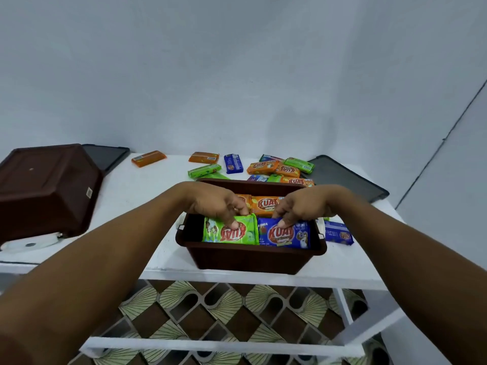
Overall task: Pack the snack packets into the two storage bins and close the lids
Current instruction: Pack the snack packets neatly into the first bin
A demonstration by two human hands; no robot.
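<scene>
1. Open dark-brown rectangular plastic bin [250, 256] sits at the near edge of the white table [147, 196]. Orange foil packets [266, 205] are already in its back row.
2. Left hand [216, 204] pinches the top edge of a green foil snack packet [229, 233] at front-left of the bin. Right hand [303, 206] pinches a blue foil snack packet [287, 234] at front-right. The two packets sit side by side, touching.
3. Still to pack: loose orange, green and blue packets [274, 168] scattered behind the bin, plus a stray blue packet [338, 233] just beside its right wall.
4. Second dark-brown bin [44, 188] lies upside down at far left and isn't in use yet.
5. Left grey lid [108, 156] and right grey lid [347, 180] lie flat on the table, both off.
6. Estimate: first bin partly filled, well under halfway overall.
</scene>
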